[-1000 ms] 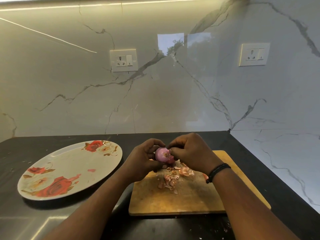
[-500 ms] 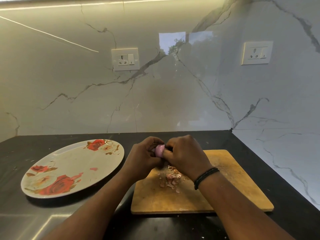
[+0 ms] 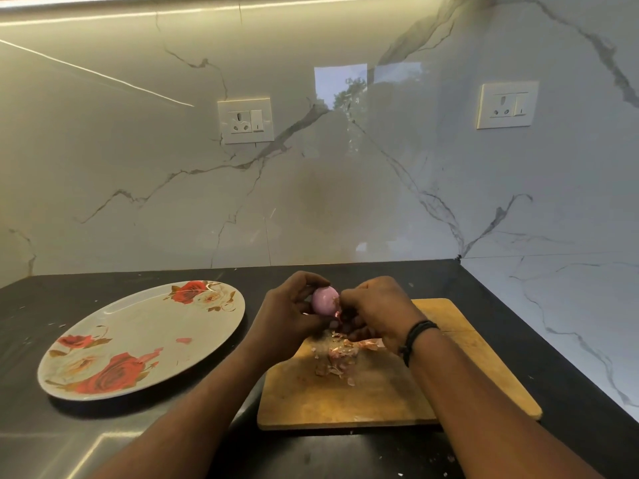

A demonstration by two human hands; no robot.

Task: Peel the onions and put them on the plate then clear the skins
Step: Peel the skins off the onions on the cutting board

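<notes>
Turning in the hands since half a second ago, the onion (image 3: 325, 299) now shows far more of its smooth pale pink-purple flesh, where before only a sliver peeked out between the knuckles; a second ago its dry root end faced the camera with a brownish patch, and that patch has gone from sight. The left hand (image 3: 289, 307) grips the onion from the left, fingers curled over its top and thumb beneath; the right hand (image 3: 375, 311) sits against the onion's right side, its fingertips pinching at a thin strip of reddish skin that hangs down from the bulb's lower right edge. Both hands hold the onion in the air above the far left part of the wooden cutting board (image 3: 390, 395), much where they were before. The bulb looks glossy and almost wholly peeled, with only small flecks of papery skin clinging near the right hand's fingers. A heap of onion skins (image 3: 337, 359) lies on the board just below the hands, pinkish-brown and crumpled; a black band (image 3: 416, 335) circles the right wrist. The floral plate (image 3: 145, 337) stands on the dark counter (image 3: 501, 305) to the left of the board, apart from it, holding no onion.
</notes>
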